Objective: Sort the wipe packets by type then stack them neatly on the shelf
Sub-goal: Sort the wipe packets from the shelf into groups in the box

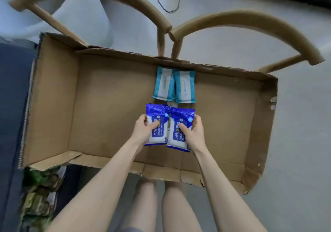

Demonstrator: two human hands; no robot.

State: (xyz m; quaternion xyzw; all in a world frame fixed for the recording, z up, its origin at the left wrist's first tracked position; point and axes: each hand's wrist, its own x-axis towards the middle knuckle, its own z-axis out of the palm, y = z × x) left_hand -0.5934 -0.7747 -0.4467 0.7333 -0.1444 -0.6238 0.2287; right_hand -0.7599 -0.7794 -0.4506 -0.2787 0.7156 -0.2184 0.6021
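Observation:
Two dark blue alcohol wipe packets lie side by side in the middle of a large open cardboard box (111, 92). My left hand (144, 130) grips the left blue packet (159, 113) by its left edge, thumb on top. My right hand (193, 132) grips the right blue packet (180, 117) by its right edge. Just beyond them, two light teal-and-white wipe packets (163, 84) (185, 86) lie next to each other against the box's far wall.
Two wooden chair backs (157, 15) (268, 27) curve behind the box. A dark blue surface (12, 92) runs along the left, with green patterned packaging (39, 192) below the box's near-left corner. Grey floor lies to the right. My legs show under the box's near edge.

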